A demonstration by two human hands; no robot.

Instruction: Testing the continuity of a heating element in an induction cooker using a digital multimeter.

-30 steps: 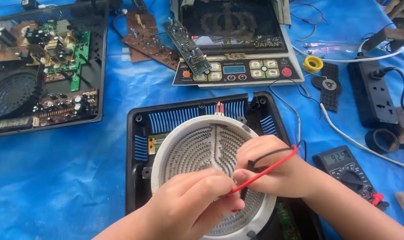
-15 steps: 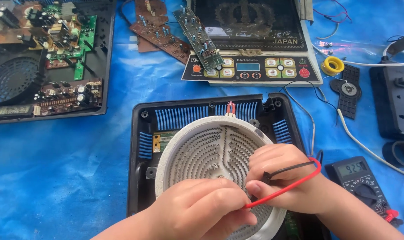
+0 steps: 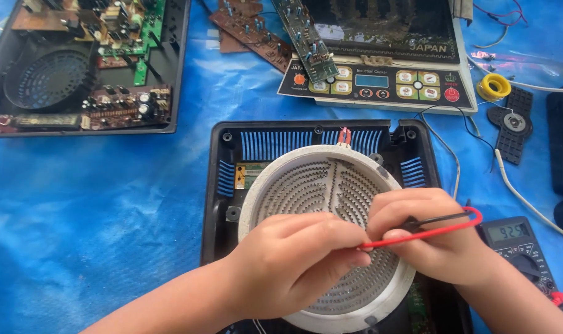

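The round heating coil sits in the black cooker shell at the centre of the blue sheet. The left hand, at six o'clock on the coil, pinches the red probe. The right hand, at four o'clock, grips the black probe. A meter lies at three o'clock, a control panel at twelve

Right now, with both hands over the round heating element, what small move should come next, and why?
Probably hold the left hand steady and press the red probe firmly down. Both hands pinch the red and black probes over the white heating element, the right hand close beside the left. The multimeter already shows a reading, so a steady contact seems best to confirm it.
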